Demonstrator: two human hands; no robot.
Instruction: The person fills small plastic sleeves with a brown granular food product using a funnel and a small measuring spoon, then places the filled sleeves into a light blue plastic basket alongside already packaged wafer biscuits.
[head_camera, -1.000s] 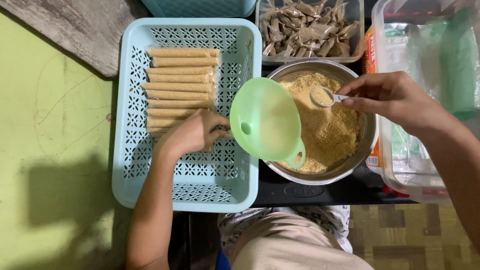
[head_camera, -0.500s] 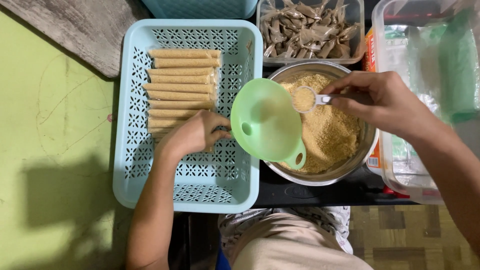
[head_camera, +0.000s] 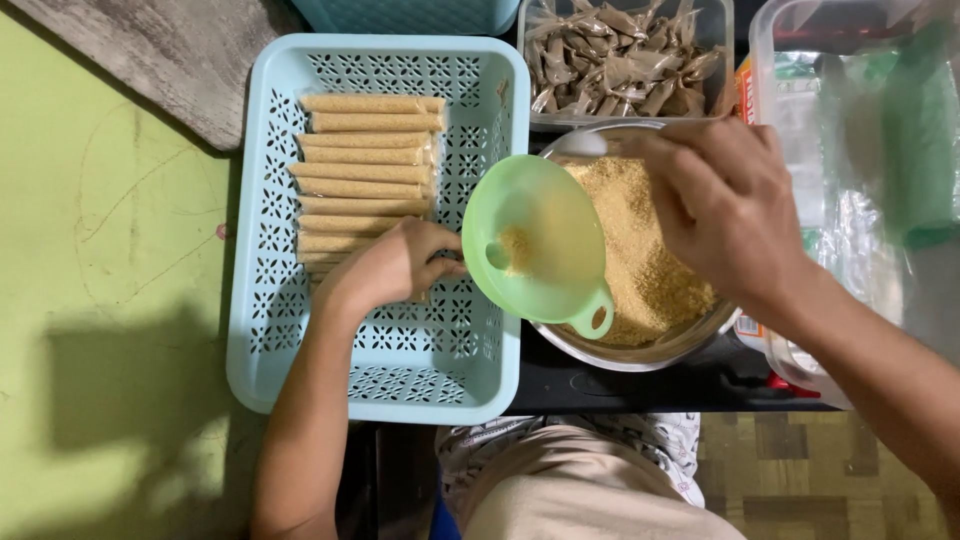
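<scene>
Step — filling | right hand (head_camera: 725, 205) closed on tipped spoon (head_camera: 580, 143) above green funnel (head_camera: 535, 240); crumbs (head_camera: 515, 245) inside | left hand (head_camera: 395, 265) gripped funnel's spout side | next — likely settling crumbs down

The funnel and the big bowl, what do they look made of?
The funnel looks like smooth, slightly translucent green plastic: light glows through its wall. The bowl looks like polished metal, probably stainless steel, judging by its shiny grey rim.
</scene>
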